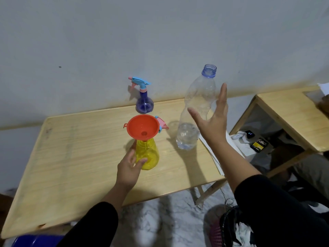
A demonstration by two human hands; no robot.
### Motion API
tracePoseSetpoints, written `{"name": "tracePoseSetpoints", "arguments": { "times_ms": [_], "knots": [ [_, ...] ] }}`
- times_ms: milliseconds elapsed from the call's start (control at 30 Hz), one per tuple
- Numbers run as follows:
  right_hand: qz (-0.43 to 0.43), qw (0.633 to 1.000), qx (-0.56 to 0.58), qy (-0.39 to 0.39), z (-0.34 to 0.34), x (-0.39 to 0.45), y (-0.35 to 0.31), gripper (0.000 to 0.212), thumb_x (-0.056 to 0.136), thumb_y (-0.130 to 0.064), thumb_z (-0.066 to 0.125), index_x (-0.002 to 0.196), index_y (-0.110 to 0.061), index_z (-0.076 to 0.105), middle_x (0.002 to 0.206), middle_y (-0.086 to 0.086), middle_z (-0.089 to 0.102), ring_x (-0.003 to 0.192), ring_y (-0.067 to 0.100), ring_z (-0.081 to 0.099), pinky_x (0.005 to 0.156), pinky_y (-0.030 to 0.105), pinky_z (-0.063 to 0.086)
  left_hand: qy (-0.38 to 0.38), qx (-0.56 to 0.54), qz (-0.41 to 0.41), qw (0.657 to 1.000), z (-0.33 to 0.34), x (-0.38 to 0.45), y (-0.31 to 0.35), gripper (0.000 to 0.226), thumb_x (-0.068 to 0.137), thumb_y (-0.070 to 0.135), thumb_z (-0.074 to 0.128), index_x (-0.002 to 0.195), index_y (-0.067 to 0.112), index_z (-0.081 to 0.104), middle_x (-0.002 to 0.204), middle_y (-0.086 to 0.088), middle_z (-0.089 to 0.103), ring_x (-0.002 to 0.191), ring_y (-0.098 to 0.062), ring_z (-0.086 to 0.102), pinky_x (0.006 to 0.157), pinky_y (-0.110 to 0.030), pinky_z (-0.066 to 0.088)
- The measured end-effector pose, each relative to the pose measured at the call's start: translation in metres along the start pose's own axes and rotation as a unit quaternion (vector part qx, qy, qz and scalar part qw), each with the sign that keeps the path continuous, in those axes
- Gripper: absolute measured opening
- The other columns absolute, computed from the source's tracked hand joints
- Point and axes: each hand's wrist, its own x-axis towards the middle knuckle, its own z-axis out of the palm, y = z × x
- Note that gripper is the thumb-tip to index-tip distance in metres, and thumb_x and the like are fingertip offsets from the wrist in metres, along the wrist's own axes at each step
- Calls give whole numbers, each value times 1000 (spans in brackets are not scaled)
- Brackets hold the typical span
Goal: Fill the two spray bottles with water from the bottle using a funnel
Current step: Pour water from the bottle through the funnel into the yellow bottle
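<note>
Two hands: left hand (128,167) maybe steadying yellow spray bottle (147,155).

Bottles, funnel and two hands over the surface

On the surface (71,157) the spray bottle (147,155) stands upright near the middle, with the funnel (143,127) seated in its neck; a loose spray head (162,124) lies just behind the funnel, to its right. A second spray bottle (144,102), head on, stands farther back by the wall. The water bottle (194,111) stands upright to the right, uncapped. The left hand (129,168) touches the near spray bottle's left side; the right hand (212,120) is spread just beside the water bottle, in front of it. A second table (284,111) stands farther right.
</note>
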Motion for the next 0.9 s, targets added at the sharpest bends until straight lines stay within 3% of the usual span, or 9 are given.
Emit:
{"name": "tracePoseSetpoints", "arguments": {
  "times_ms": [100,167,233,300,400,500,600,733,900],
  "knots": [
    [-104,991,-24,80,2,-31,-13,76,80,-38,71,140,-29,26,139,18,33,130,13,32,104,13,26,-6,-7,-4,1000,-1,1,-3,61,84,10,67,137,27,43,129,11,57,118,1,52,110,-39,36],
    [-148,987,1,63,13,-52,-20,67,79,-32,72,135,-22,36,129,21,40,123,15,39,102,14,32,-8,-9,-4,1000,-2,1,-2,62,84,10,67,138,25,43,132,5,57,119,-2,51,109,-40,37],
    [-141,989,25,-21,27,-69,-28,65,76,-28,77,133,-24,46,129,16,43,121,3,41,99,12,36,-7,-3,0,1000,-2,1,-1,62,83,10,66,138,28,43,131,5,57,120,-3,51,108,-32,38],
    [-113,983,35,-137,39,-80,-33,66,72,-26,79,132,-27,50,138,12,41,126,-5,34,100,2,27,-3,25,11,1000,-2,0,1,61,84,12,66,138,28,43,129,4,59,119,-10,54,98,-18,39],
    [-84,969,35,-230,53,-87,-34,59,71,-26,79,126,-27,58,148,6,36,132,9,36,102,2,25,-7,30,8,999,-4,0,0,66,84,16,65,139,39,38,132,12,55,121,-7,52,95,-17,42],
    [-55,972,49,-222,61,-87,-37,40,73,-22,78,112,-24,69,143,-5,39,129,9,39,100,2,28,-10,34,5,999,-5,1,-4,67,83,20,66,138,44,35,130,16,56,119,-2,52,98,-23,43],
    [-37,979,53,-193,64,-82,-42,27,75,-18,76,102,-19,73,138,-3,48,120,3,43,94,-1,30,-16,6,2,1000,-5,2,-5,70,83,16,66,139,43,35,131,16,55,116,1,51,101,-25,42],
    [-29,983,44,-177,62,-74,-51,20,75,-17,76,95,-16,75,134,-1,54,116,0,45,94,2,34,-26,-35,4,999,-3,3,-5,68,83,7,66,141,30,38,139,14,46,123,-1,47,103,-17,36],
    [-11,983,59,-175,59,-68,-61,17,76,-17,76,93,-18,74,134,-1,55,116,0,46,99,23,43,-22,-46,4,999,-3,3,-5,71,82,6,67,142,27,34,140,14,41,122,1,41,88,6,30]
  ]
}}
